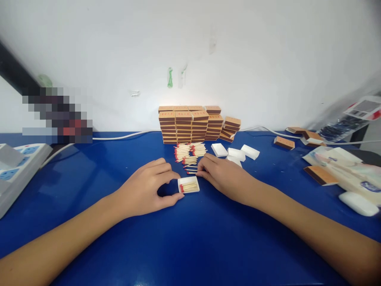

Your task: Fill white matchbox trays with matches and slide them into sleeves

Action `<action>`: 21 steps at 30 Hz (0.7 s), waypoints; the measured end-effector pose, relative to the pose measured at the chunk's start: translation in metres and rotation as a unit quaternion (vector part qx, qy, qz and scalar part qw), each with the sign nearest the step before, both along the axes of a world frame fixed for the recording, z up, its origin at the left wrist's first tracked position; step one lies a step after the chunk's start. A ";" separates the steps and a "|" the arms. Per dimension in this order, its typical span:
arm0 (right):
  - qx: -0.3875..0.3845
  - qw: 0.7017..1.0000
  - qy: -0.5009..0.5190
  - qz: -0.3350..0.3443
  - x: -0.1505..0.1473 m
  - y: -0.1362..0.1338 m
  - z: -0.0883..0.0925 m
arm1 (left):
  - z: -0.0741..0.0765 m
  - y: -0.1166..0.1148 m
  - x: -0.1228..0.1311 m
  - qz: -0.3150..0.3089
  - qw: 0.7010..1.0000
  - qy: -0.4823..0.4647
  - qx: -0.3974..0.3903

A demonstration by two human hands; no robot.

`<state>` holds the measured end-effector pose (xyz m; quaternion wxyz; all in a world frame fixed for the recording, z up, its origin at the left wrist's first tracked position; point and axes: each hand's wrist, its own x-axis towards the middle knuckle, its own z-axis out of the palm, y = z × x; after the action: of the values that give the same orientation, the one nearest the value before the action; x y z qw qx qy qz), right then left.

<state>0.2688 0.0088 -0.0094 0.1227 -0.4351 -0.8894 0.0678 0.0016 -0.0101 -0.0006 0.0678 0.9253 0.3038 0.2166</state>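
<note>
A small white matchbox tray [195, 180] lies on the blue table with several red-tipped matches [190, 186] inside, their heads to the left. My left hand [149, 188] grips the tray's left end between thumb and forefinger. Just behind the tray, my right hand [223, 172] has its thumb and forefinger pinched at the plain end of a loose match [191, 172]. Beyond that match lie loose piles of matches [183, 152], partly behind my right fingers. White empty trays [219, 149] sit to the right of the piles, one partly hidden by my right hand.
Stacked matchboxes [184, 125] stand against the wall. More matchbox sleeves [284, 142] lie at the right, near a soft plastic pack [351, 171] and a white rounded object [358, 203]. A power strip [24, 167] is at the left; a white cable [125, 136] runs along the wall.
</note>
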 end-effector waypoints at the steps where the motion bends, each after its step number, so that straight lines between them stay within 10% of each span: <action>1: 0.003 1.000 0.003 -0.004 0.001 0.000 0.001 | 0.000 0.000 0.000 0.001 1.000 0.001 0.000; 15: -0.016 0.994 0.054 0.098 -0.005 -0.020 0.012 | 0.000 0.000 0.000 -0.004 1.000 -0.006 -0.005; 21: 0.051 0.996 0.070 0.007 0.000 -0.006 0.003 | -0.001 -0.001 0.000 -0.002 1.000 -0.002 -0.002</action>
<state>0.2686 0.0023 -0.0059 0.2066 -0.4157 -0.8841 0.0533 0.0013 -0.0106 -0.0016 0.0706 0.9253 0.3023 0.2179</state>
